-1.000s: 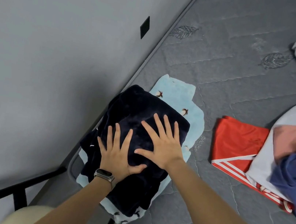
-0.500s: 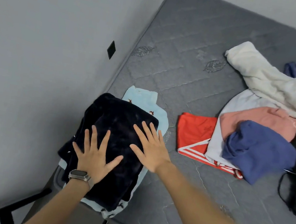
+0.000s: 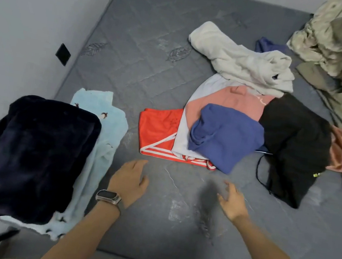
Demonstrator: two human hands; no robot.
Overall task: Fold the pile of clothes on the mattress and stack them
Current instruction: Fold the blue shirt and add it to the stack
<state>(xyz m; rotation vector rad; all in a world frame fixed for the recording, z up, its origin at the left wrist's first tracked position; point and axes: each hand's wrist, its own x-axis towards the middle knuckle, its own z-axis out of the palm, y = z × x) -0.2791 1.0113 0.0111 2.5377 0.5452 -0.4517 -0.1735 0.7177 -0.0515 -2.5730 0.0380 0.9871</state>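
I see both hands, left (image 3: 129, 178) and right (image 3: 232, 201), relaxed and empty above the grey quilted mattress (image 3: 144, 63), between the folded dark navy fleece garment (image 3: 37, 153) and the unfolded clothes pile (image 3: 242, 122).

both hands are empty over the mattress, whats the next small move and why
Probably reach the right hand forward to the blue garment: it lies on top of the unfolded pile, nearest both hands. The left hand holds nothing, and the dark folded garment already sits on the stack.
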